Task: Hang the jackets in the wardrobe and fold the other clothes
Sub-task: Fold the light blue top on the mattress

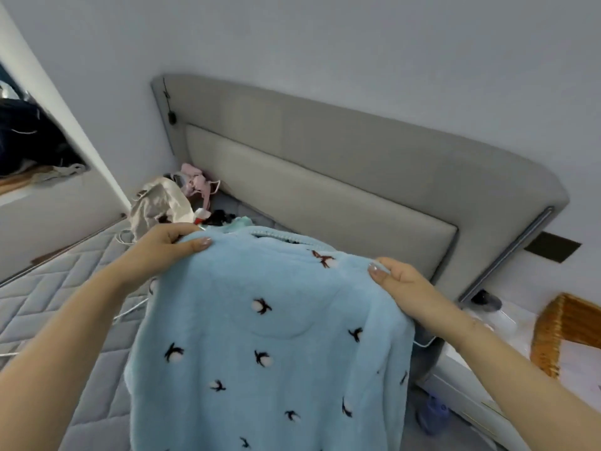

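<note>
Fleecy blue pajama top [266, 336] held up centre frame, left hand [169, 245] and right hand [400, 281] pinching its shoulders; looks like folding's next, so lay it flat on the bed [65, 304].

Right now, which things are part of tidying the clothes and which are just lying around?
Part of the job:
blue fleece top, held up by left hand and right hand
clothes pile on the mattress

Just lying about:
headboard
wicker basket
white cable

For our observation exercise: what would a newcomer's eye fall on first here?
A fluffy blue top with small dark motifs fills the centre, held up by its shoulders in the left hand and right hand. Behind stands a grey headboard; a clothes pile lies at its left end.
</note>
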### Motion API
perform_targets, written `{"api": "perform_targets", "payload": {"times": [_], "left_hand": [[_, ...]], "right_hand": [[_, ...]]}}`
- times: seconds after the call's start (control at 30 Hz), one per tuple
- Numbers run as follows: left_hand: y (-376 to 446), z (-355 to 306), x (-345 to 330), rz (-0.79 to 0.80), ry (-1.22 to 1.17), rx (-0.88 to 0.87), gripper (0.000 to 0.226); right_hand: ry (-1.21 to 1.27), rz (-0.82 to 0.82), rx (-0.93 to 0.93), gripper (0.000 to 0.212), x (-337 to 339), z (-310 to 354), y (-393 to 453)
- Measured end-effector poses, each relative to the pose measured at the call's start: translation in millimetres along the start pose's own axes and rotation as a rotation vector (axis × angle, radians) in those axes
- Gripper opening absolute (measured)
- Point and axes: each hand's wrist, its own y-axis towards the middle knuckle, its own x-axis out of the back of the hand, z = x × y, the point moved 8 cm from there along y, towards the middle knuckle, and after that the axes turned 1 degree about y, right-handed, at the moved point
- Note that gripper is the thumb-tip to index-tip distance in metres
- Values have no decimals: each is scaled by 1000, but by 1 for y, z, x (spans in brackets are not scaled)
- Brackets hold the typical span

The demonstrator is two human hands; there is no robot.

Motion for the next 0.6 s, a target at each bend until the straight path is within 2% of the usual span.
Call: {"api": "perform_targets", "payload": {"times": [0.1,0.23,0.37,0.53,0.6], "left_hand": [[46,78,-58,100,25,148,18],[116,172,-145,91,38,289,18],[205,234,-240,76,65,354,14],[317,294,-336,64,68,375,20],[346,322,-364,65,80,411,13]], "right_hand": [[-112,-30,-68,28,-9,-89,43],[-197,-67,-157,24,-6,-211,111],[-312,-154,-237,21,26,-317,189],[-379,-215,-304,19,67,-416,285],[-398,-215,-348,22,72,-452,311]]}}
